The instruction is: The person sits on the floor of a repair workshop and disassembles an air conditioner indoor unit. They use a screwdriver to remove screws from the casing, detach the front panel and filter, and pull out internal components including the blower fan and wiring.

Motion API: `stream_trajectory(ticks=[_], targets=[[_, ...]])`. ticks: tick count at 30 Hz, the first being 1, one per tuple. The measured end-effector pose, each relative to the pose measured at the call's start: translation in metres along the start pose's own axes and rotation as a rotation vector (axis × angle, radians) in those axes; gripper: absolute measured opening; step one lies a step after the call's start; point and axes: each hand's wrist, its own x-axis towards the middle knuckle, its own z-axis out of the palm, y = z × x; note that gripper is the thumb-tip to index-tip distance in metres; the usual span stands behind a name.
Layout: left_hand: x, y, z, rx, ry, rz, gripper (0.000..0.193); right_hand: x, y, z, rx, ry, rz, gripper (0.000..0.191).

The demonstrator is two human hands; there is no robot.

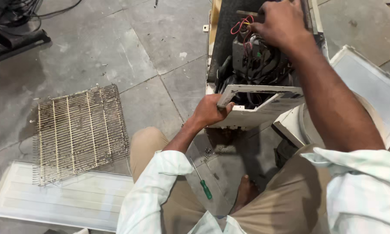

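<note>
With the dusty grille and a white panel already off at lower left, I judge stripping well advanced: my left hand grips the unit's white frame at centre; my right hand curls on the wired motor, top.

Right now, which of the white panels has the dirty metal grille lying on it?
The long ribbed white panel at lower left: the grille overlaps its top edge. The other white panel at right carries none.

Appliance housing: opened white casing, upright on the floor, its lower bracket gripped by the left hand.
Motor wiring: red wires atop dark motor, under the right hand.
</note>
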Motion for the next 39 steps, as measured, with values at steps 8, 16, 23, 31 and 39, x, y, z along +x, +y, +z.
stream_trajectory(ticks=[8,16,23,31,39], targets=[[0.015,-0.01,-0.024,-0.197,-0.5,-0.22,0.069,-0.018,0.038,0.032,-0.029,0.389,-0.24,0.01],[0.036,-0.031,-0.047,-0.831,-0.366,-0.343,0.086,-0.052,0.032,-0.008,0.789,0.458,0.001,0.007],[0.039,-0.036,-0.001,-1.105,-0.258,-0.301,0.029,-0.06,0.022,-0.018,0.752,0.151,0.028,0.016],[0.046,-0.023,0.007,-1.201,-0.204,-0.391,0.015,-0.114,0.004,-0.036,0.516,0.703,-0.054,0.024],[0.044,-0.033,0.011,-1.025,-0.063,-0.477,0.021,-0.255,-0.085,0.085,1.45,0.552,0.573,0.017]])
